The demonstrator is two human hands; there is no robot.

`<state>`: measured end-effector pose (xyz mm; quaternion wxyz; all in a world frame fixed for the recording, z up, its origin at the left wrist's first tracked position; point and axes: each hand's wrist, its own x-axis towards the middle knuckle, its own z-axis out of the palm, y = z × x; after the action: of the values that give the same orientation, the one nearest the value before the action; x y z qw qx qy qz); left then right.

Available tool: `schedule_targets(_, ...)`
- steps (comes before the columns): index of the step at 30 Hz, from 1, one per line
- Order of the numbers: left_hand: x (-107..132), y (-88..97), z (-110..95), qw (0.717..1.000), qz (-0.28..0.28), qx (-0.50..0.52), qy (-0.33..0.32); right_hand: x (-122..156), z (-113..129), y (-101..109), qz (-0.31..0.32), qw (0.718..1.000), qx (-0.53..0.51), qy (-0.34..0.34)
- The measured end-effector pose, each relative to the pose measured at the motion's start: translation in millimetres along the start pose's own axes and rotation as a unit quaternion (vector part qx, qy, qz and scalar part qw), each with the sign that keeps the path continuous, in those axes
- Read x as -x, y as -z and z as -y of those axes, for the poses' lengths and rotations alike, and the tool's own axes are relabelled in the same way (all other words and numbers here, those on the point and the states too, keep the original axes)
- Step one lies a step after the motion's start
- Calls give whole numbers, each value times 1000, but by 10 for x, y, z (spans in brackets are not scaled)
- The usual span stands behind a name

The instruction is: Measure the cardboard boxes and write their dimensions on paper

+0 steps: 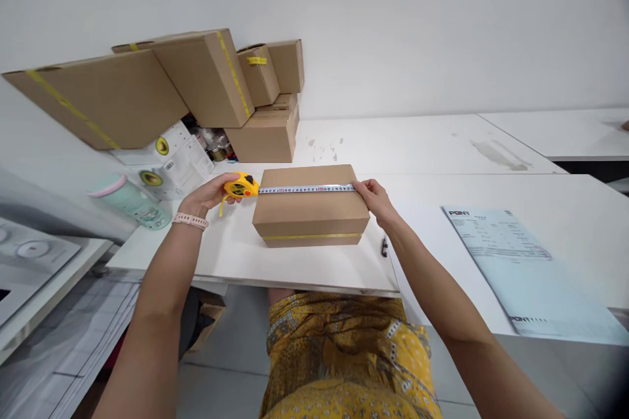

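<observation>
A small brown cardboard box with yellow tape along its front lies on the white table. My left hand is closed round a yellow tape measure case just left of the box. Its white blade stretches across the box top to the right edge. There my right hand pinches the blade's end against the box corner.
Several larger cardboard boxes are stacked against the wall at back left, above white cartons and a mint-green bottle. A printed sheet in a plastic sleeve lies at right. A small dark object sits near my right wrist.
</observation>
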<state>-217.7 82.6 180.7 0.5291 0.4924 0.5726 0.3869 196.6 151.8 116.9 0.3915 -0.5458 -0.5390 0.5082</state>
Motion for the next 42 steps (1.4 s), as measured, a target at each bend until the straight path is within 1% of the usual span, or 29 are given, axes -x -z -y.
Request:
schedule_targets(6, 94, 34, 63, 1000, 9, -20, 1, -49, -47, 1, -3, 1000, -5, 2)
schedule_targets(10, 135, 10, 87, 1000, 12, -10, -1, -45, -64, 3, -5, 1000, -5, -1)
schedule_targets(14, 123, -7, 88, 1000, 17, 2, 3, -53, -69, 2, -2, 1000, -9, -4)
schedule_targets(19, 73, 34, 138, 1000, 7, 11, 7, -70, -81, 9, 9, 1000, -9, -11)
schedule_targets(24, 68, 53, 151, 1000, 15, 14, 8, -62, -90, 17, 13, 1000, -8, -13)
schedule_targets(29, 71, 18, 164, 1000, 13, 18, 11, -68, -82, 20, 21, 1000, 3, -12)
schedule_targets(31, 89, -20, 125, 1000, 4, 13, 12, -68, -67, 12, 21, 1000, 13, -4)
schedule_targets(33, 144, -70, 13, 1000, -2, -6, 1, -60, -37, 10, 14, 1000, 21, 2)
schedule_targets(35, 258, -132, -167, 999, 2, -36, -25, -48, 18, 32, 5, 1000, 19, 1)
schedule_targets(37, 443, -225, -350, 996, 16, -69, -54, -49, 110, 86, -5, 1000, -2, 17)
schedule_targets(38, 562, -296, -413, 995, 28, -80, -61, -59, 171, 119, -14, 999, -17, 38)
schedule_targets(39, 692, -393, -441, 994, 49, -83, -55, -77, 241, 150, -24, 997, -32, 66)
schedule_targets(40, 830, -522, -427, 994, 75, -76, -36, -105, 316, 174, -32, 994, -42, 98)
schedule_targets(42, 1100, -892, -275, 989, 144, -32, 32, -188, 469, 173, -25, 987, -32, 158)
